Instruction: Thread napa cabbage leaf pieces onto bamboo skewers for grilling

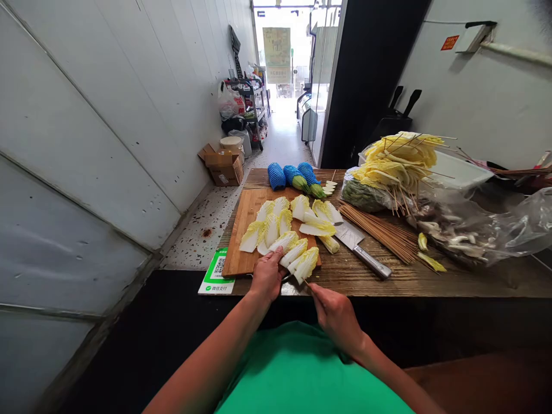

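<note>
Near the front edge of the wooden cutting board (pixel 241 256), my left hand (pixel 266 275) closes its fingers on a napa cabbage leaf (pixel 282 244). More cut leaves (pixel 305 265) lie side by side just to its right. My right hand (pixel 338 316) is shut around a thin wooden skewer (pixel 306 282), whose visible tip meets the nearest leaf; how far it goes in is hidden. Other loose pale-yellow leaves (pixel 271 227) are spread over the board. A cleaver (pixel 366 257) rests to the right, its blade beside the leaves and its handle toward me.
A bundle of bare skewers (pixel 379 230) lies right of the cleaver. Behind it rises a pile of skewered cabbage (pixel 399 158), near a plastic bag of mushrooms (pixel 457 224). Blue-netted zucchini (pixel 297 178) sit behind the board. A green QR-code card (pixel 217 273) is at its left corner.
</note>
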The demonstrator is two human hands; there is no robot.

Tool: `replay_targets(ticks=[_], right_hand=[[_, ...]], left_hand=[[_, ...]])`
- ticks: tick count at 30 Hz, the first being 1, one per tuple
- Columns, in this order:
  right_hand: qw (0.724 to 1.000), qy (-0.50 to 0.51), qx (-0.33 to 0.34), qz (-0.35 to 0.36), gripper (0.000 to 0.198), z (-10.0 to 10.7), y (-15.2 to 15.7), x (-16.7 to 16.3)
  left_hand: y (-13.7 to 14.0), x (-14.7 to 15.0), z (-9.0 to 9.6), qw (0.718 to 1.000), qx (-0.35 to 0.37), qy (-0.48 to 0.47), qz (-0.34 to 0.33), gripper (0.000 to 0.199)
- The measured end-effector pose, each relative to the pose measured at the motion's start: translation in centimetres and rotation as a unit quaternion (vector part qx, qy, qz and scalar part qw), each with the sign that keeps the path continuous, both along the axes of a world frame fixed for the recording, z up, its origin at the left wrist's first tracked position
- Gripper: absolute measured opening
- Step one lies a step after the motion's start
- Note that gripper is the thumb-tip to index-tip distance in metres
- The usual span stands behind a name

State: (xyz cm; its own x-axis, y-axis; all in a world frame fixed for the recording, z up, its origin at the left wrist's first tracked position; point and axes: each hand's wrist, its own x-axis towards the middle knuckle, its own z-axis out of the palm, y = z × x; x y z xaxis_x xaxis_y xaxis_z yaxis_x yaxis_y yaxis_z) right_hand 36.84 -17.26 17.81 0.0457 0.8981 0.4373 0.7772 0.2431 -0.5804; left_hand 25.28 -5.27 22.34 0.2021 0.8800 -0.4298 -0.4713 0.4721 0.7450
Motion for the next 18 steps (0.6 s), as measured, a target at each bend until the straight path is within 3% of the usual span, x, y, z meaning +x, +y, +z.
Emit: replay_targets(ticks=[9,14,18], right_hand=[[1.000,0.004,0.014,-0.011,0.029,0.0,0.6,-0.1],[1.000,-0.001,0.025,0.000,0.029,0.1,0.4,0.0],[1.000,-0.003,0.020,0.002,0.029,-0.1,0.2,0.0]], left_hand=[[0.0,-0.2,0.9,0.999,-0.011,-0.018,-0.026,0.018],[0.1,-0.1,1.4,0.999,-0.002,-0.037,0.034,0.019],[0.1,0.2,1.0,0.999,-0.005,-0.033,0.025,0.017]])
